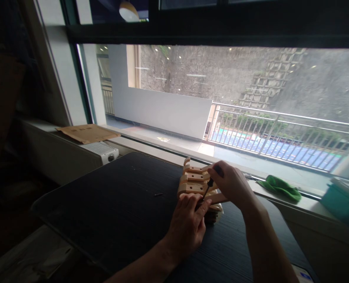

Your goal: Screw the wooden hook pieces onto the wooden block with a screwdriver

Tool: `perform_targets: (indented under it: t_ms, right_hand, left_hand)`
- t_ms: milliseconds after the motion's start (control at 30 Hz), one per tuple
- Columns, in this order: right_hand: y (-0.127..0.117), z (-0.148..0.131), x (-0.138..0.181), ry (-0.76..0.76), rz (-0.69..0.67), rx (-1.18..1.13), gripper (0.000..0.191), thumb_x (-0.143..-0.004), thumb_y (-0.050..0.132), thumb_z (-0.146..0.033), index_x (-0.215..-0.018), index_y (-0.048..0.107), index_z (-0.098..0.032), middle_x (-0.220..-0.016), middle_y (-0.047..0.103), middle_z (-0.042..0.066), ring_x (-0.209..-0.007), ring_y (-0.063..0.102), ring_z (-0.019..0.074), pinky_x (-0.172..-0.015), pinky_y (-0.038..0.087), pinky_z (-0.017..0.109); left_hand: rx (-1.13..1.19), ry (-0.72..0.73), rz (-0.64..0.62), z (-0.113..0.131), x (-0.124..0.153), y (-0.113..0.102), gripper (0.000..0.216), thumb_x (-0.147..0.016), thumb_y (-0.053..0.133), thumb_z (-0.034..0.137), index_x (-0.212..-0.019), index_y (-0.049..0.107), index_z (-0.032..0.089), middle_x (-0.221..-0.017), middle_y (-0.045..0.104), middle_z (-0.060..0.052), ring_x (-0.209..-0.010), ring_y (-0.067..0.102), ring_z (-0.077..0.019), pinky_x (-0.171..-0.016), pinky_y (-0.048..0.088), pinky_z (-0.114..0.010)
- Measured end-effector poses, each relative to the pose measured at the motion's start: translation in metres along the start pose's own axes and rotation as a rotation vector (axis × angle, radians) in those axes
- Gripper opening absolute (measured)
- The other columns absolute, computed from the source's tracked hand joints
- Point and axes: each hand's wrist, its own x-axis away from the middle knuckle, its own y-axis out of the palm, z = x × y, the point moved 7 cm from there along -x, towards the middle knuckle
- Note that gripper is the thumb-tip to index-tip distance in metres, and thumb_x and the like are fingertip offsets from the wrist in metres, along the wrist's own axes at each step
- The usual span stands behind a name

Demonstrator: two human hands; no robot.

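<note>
The left hand (189, 222) holds wooden pieces (192, 177) on a dark table (115, 208), and the right hand (229, 181) holds a tilted screwdriver (210, 182) over them.

Single head-worn view, angled down across table (112, 208), facing window (221, 72), dim left edge hard to read

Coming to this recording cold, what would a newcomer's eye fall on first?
Probably the bright window across the upper part of the picture, above the dark table. Next, the pale wooden piece with dark holes on the table, where the right hand holds a screwdriver angled down and the left hand touches the near side. A green cloth stands out by the window at right.
</note>
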Motion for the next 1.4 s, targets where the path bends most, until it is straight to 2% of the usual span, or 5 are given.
perform_targets:
  t_ms: [700,867,1000,1167,1400]
  right_hand:
    - [0.007,0.000,-0.002,0.044,0.010,0.114,0.027,-0.088,0.038,-0.042,-0.082,0.053,-0.022,-0.066,0.061,0.001,-0.057,0.050,0.0144,-0.052,0.024,0.024]
    - [0.011,-0.004,0.000,0.009,0.015,0.176,0.021,-0.088,0.041,-0.040,-0.085,0.049,-0.022,-0.065,0.060,0.001,-0.055,0.049,0.0144,-0.051,0.021,0.024]
    - [0.013,-0.002,0.000,0.017,0.019,0.192,0.020,-0.088,0.041,-0.040,-0.084,0.048,-0.022,-0.066,0.061,0.001,-0.056,0.051,0.0151,-0.051,0.020,0.025]
    - [0.014,-0.006,0.001,0.001,0.036,0.179,0.017,-0.089,0.040,-0.037,-0.085,0.045,-0.022,-0.067,0.062,0.001,-0.057,0.053,0.0152,-0.051,0.019,0.025]
    - [0.013,-0.010,0.004,0.003,0.040,0.172,0.015,-0.089,0.040,-0.036,-0.083,0.044,-0.022,-0.063,0.058,-0.001,-0.053,0.050,0.0136,-0.050,0.018,0.025]
  left_hand:
    - [-0.021,0.020,0.002,0.005,-0.002,-0.003,0.056,-0.076,0.049,0.005,-0.129,0.046,0.021,-0.122,0.046,-0.010,-0.114,0.041,-0.0265,-0.099,0.035,-0.047]
    - [0.045,0.019,0.260,0.005,0.007,-0.050,0.041,-0.078,0.049,0.007,-0.115,0.053,0.022,-0.119,0.048,-0.009,-0.113,0.044,-0.0244,-0.098,0.037,-0.042]
    - [0.161,-0.313,0.434,-0.037,0.018,-0.076,0.028,-0.080,0.053,0.020,-0.109,0.054,0.019,-0.110,0.055,-0.009,-0.105,0.051,-0.0247,-0.092,0.041,-0.041]
    - [0.649,-0.696,0.045,-0.069,0.008,-0.024,0.037,-0.078,0.055,0.034,-0.108,0.055,0.014,-0.103,0.064,-0.010,-0.096,0.060,-0.0261,-0.084,0.046,-0.038]
    - [0.648,-0.632,0.069,-0.073,0.016,-0.009,0.055,-0.058,0.067,0.013,-0.111,0.051,0.016,-0.109,0.060,-0.008,-0.103,0.056,-0.0252,-0.091,0.042,-0.035]
